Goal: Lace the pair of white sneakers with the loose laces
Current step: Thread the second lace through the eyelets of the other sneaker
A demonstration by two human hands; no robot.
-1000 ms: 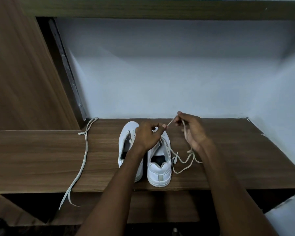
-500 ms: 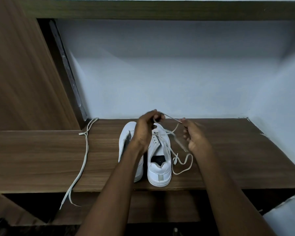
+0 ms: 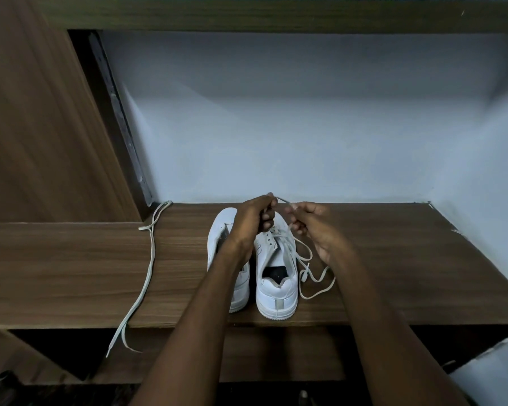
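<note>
Two white sneakers are set side by side, heels toward the viewer, on a wooden shelf (image 3: 393, 259). Above the right sneaker (image 3: 276, 276), a short stretch of its lace (image 3: 305, 271) is pinched between the left hand (image 3: 251, 222) and right hand (image 3: 314, 227), presumably to aim the tip at an eyelet. The left sneaker (image 3: 220, 230) is unlaced; the spare lace (image 3: 147, 271) is left aside on the shelf.

One wide-angle camera sits on the person's head and looks forward and down along both forearms. It faces a pale wall (image 3: 276, 127) and takes in the wooden shelf (image 3: 71, 273) from above, with its front edge low in the view. The sneakers (image 3: 276, 276) lie near the middle, close by. Straight lines bend toward the edges.
</note>
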